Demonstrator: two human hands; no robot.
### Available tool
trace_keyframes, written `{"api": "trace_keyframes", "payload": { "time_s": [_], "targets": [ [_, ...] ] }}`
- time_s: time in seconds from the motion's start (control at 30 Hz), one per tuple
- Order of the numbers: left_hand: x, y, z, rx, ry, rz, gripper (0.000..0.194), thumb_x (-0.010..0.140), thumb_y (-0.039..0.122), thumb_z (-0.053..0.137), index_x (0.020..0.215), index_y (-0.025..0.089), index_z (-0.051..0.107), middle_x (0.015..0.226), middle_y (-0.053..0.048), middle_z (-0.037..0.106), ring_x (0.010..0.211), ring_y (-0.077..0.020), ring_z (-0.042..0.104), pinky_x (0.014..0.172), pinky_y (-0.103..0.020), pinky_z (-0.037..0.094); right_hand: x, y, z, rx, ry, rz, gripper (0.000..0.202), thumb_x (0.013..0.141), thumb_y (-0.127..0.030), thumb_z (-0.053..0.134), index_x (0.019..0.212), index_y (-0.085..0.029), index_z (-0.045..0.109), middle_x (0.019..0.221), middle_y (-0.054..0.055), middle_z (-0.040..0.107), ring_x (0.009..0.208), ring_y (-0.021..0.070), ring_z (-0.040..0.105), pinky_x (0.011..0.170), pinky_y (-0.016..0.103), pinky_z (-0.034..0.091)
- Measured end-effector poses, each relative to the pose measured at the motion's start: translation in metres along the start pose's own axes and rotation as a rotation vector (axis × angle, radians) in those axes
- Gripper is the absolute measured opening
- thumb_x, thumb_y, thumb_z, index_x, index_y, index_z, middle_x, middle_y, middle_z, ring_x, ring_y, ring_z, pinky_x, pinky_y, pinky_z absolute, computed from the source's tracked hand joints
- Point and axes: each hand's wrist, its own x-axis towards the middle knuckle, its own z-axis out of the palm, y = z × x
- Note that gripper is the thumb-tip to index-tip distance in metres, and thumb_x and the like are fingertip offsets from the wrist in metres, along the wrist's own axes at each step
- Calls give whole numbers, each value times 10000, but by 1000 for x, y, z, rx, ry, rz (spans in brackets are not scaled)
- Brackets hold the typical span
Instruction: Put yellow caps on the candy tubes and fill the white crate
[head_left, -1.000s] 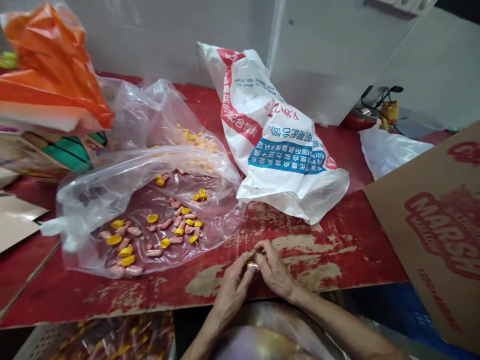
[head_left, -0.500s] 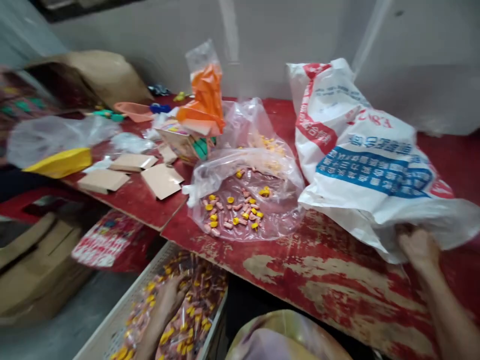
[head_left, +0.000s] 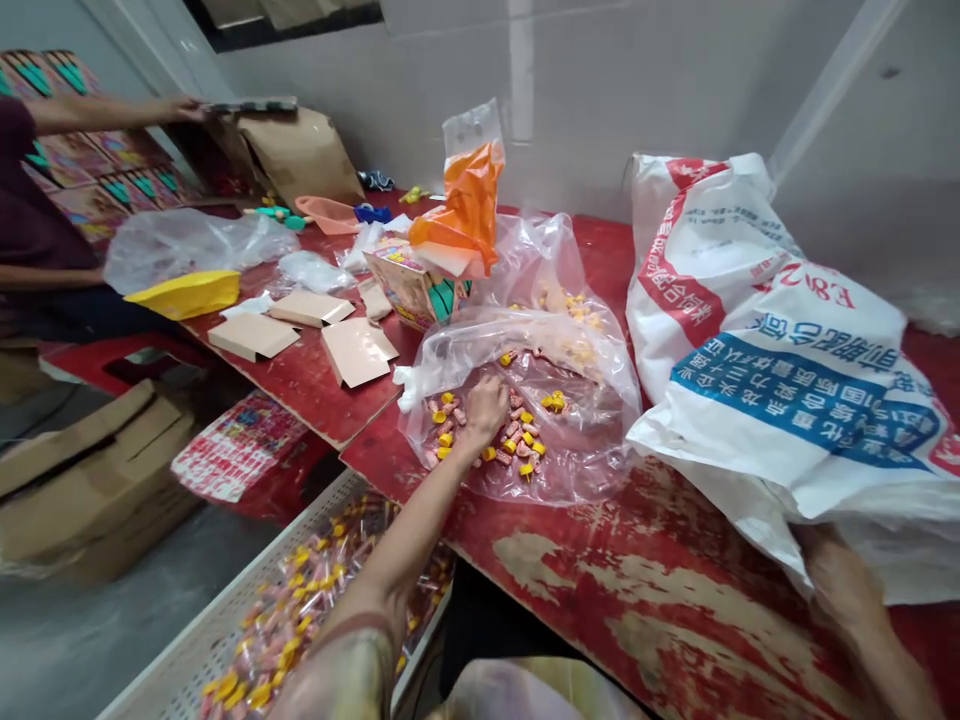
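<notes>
My left hand [head_left: 486, 408] reaches into the clear plastic bag [head_left: 592, 480] lying on the table. Its fingers are curled down among small pink pieces with yellow caps [head_left: 517, 440]; what they pinch, if anything, is hidden. On the right, my right hand [head_left: 836, 570] is inside the mouth of a white woven sack [head_left: 750, 480] printed in red and blue, its fingers out of sight. Below my left arm stands a white plastic crate [head_left: 176, 655] holding many wrapped pink and yellow pieces [head_left: 300, 600].
The worn red table [head_left: 600, 570] carries a printed box [head_left: 409, 285] with an orange bag [head_left: 472, 200], flat cardboard pieces [head_left: 255, 335] and a yellow bag [head_left: 187, 293]. A co-worker's arm [head_left: 120, 112] extends at far left. Cardboard boxes [head_left: 97, 480] stand on the floor.
My left hand has moved up from the crate to the pieces in the clear bag. My right hand remains at the sack, deeper under its edge. The co-worker's arm has come into view.
</notes>
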Motion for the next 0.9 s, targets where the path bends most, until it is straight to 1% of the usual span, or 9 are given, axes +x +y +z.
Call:
{"api": "trace_keyframes", "payload": {
  "time_s": [0.17, 0.27, 0.37, 0.5, 0.53, 0.6, 0.67, 0.77, 0.9],
  "targets": [
    [66, 15, 40, 56, -30, -100, 333, 887, 143, 398, 1137, 35, 590, 1063, -238, 644, 973, -285, 618, 814, -359, 440, -20, -10, -7, -122, -104, -131, 468, 736, -346, 383, 1093, -171, 630, 1075, 172, 589, 741, 301, 583, 524, 372, 391],
    [80, 17, 44, 70, -38, -147, 306, 886, 130, 396, 1059, 42, 632, 1004, -229, 665, 962, -294, 627, 808, -371, 443, -19, -12, -6, 1, -142, -106, 447, 733, -350, 376, 1053, -163, 625, 1032, 161, 615, 768, 307, 595, 574, 382, 422],
    [76, 14, 37, 75, -11, -175, 309, 895, 157, 382, 1014, 66, 652, 985, -210, 672, 961, -296, 627, 810, -374, 445, -16, -20, -4, 257, -52, 82, 446, 696, -513, 446, 925, -167, 610, 881, 134, 633, 765, 307, 588, 612, 384, 446],
    [40, 8, 27, 25, 110, -111, 297, 885, 212, 423, 1088, 105, 612, 1090, -177, 642, 1039, -278, 582, 887, -366, 419, -29, -43, -10, 640, 378, 519, 485, 606, -547, 575, 888, -152, 562, 792, 84, 594, 718, 235, 556, 654, 350, 459],
    [27, 8, 26, -45, 169, -70, 276, 873, 236, 461, 1070, 118, 614, 1080, -153, 643, 1024, -258, 581, 893, -347, 417, -36, -49, -13, 707, 479, 570, 494, 594, -528, 606, 901, -145, 552, 803, 77, 584, 718, 215, 548, 661, 334, 457],
    [-1, 10, 24, -290, 246, -18, 230, 830, 277, 541, 994, 141, 628, 975, -93, 654, 902, -204, 598, 839, -303, 439, -51, -57, -17, 815, 572, 527, 521, 606, -483, 654, 974, -134, 536, 875, 73, 574, 746, 180, 538, 684, 300, 450],
    [-31, 21, 22, -600, 181, -23, 231, 780, 301, 609, 959, 157, 632, 897, -42, 642, 791, -157, 592, 763, -268, 456, -66, -64, -22, 871, 514, 395, 549, 667, -446, 665, 1101, -142, 518, 960, 71, 564, 781, 157, 531, 713, 282, 444],
    [-81, 54, 17, -1017, -77, -50, 242, 729, 309, 671, 925, 173, 636, 872, -9, 620, 763, -125, 579, 728, -242, 456, -85, -78, -31, 826, 322, 176, 474, 770, -390, 623, 1186, -187, 520, 1043, 74, 552, 852, 169, 537, 748, 293, 450],
    [-136, 103, 17, -1262, -394, -52, 175, 707, 277, 701, 842, 174, 659, 878, -7, 598, 802, -120, 570, 741, -228, 445, -93, -106, -45, 641, 66, -192, 313, 831, -279, 567, 1139, -226, 572, 1037, 62, 569, 839, 172, 552, 705, 284, 457]
  ]
}}
